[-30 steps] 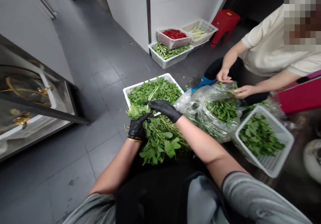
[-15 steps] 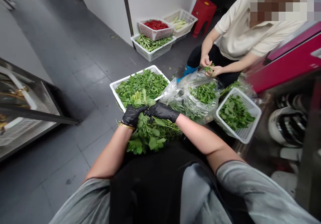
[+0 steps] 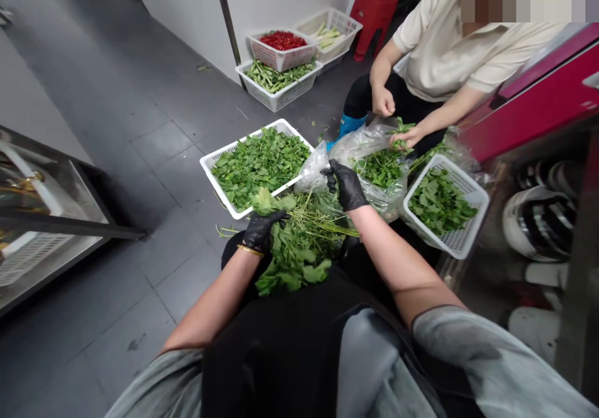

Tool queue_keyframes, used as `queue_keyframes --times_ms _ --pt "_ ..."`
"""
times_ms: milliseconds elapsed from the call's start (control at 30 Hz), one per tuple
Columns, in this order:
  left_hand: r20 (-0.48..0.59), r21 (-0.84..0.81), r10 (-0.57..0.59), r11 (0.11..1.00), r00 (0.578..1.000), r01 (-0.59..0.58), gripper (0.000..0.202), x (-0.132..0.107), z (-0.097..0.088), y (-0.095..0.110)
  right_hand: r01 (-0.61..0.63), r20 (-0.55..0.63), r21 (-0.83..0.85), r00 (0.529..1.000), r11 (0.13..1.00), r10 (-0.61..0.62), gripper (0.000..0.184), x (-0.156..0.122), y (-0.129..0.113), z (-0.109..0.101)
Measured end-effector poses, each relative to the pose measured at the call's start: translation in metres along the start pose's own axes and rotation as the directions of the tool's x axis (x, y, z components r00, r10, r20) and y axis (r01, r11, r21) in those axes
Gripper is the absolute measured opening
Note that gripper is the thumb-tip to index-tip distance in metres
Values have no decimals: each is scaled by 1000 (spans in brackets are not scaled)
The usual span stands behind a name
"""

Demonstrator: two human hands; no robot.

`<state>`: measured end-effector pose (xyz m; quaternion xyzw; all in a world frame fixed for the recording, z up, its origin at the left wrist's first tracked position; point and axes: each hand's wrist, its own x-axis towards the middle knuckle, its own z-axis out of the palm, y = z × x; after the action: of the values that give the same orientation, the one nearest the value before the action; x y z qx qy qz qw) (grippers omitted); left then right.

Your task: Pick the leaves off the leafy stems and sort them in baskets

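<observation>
My left hand (image 3: 262, 231), in a black glove, is closed round a bunch of leafy greens (image 3: 269, 203). Leaves show above the fist, and more leafy greens with long thin stems (image 3: 299, 252) lie beside it over my lap. To the right, my right hand (image 3: 347, 186), also black-gloved, is raised apart from the bunch. Its fingers are loosely curled with a gap from the thumb, and nothing shows in them. It is in front of a clear plastic bag (image 3: 314, 167) of greens. A white basket (image 3: 218, 190) full of picked leaves stands just beyond my left hand.
Opposite sits a person whose hand (image 3: 409, 137) holds greens over the bag. A smaller white basket (image 3: 475, 218) of leaves stands at right. Farther back are stacked baskets (image 3: 292, 97) with red chillies and green vegetables, and a red stool (image 3: 374, 15). A metal rack (image 3: 88, 218) is at left.
My right hand has left the bunch and moved right, up to the plastic bag. My left hand has come slightly lower and right with the greens. The other person's hands have moved apart.
</observation>
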<state>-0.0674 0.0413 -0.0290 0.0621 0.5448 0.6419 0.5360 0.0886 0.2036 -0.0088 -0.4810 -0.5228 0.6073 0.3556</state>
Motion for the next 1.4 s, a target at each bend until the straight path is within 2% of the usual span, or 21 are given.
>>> queue_keyframes --times_ms 67,100,200,267,333,433,500,533,567,633,700,767,833,900,967,1033,1100,1200,1267,1333,1400 --pt "99 79 -128 990 987 121 33 -1 0 5 64 34 -138 998 988 -59 60 11 -11 0" --pt "123 95 -186 980 975 175 35 0 -2 9 99 81 -228 993 969 -82 57 17 -15 6" --pt "82 35 -268 963 960 266 31 8 -13 24 160 171 -422 981 893 -95 55 48 -15 48" --pt "34 -11 -295 955 955 295 21 16 -25 31 216 208 -463 969 859 -131 57 74 -9 83" --pt "19 -52 -304 951 952 305 15 21 -37 35 319 279 -476 939 820 -203 59 97 -7 111" --pt "64 -106 -304 945 951 309 20 26 -48 35 447 354 -476 886 757 -300 56 110 -15 127" --pt "100 -97 -297 947 950 306 22 30 -49 34 462 362 -463 878 756 -314 48 97 -22 121" --pt "113 -72 -284 953 952 293 22 33 -48 34 451 405 -447 872 772 -275 47 85 -24 116" --pt "124 -41 -267 961 956 273 21 35 -45 34 434 470 -436 857 788 -212 47 70 -23 111" --pt "141 10 -215 976 967 215 25 41 -39 34 407 612 -434 788 804 -68 45 41 -15 104" --pt "181 32 -132 991 975 128 36 43 -31 36 414 635 -440 771 797 -50 37 19 -4 101" --pt "255 20 -100 995 962 98 45 38 -25 39 377 575 -388 812 841 -99 39 10 4 98" --pt "342 9 -133 990 930 139 47 25 -22 40 261 499 -251 860 932 -106 40 9 6 93" --pt "392 -8 -181 980 902 201 42 10 -21 39 155 417 -99 903 983 -101 40 9 4 88" --pt "386 -9 -205 974 899 226 34 -1 -21 34 90 371 -4 925 996 -83 41 5 0 82" --pt "339 17 -231 971 912 239 32 -5 -22 27 48 374 18 926 999 -51 42 -3 -7 75" --pt "291 85 -201 979 935 184 36 -2 -21 22 17 378 -10 926 1000 -12 42 -13 -16 66" --pt "256 187 27 979 966 -77 45 3 -15 18 37 407 -78 913 996 -2 45 -24 -31 50" --pt "266 217 179 946 947 -240 46 2 -11 16 107 392 -83 917 991 -66 44 -28 -34 44" --pt "238 222 221 936 946 -275 44 -3 -9 16 199 329 -43 928 979 -174 44 -29 -31 41" --pt "173 260 185 939 968 -226 39 -7 -13 18 272 255 14 930 962 -266 42 -30 -25 41"
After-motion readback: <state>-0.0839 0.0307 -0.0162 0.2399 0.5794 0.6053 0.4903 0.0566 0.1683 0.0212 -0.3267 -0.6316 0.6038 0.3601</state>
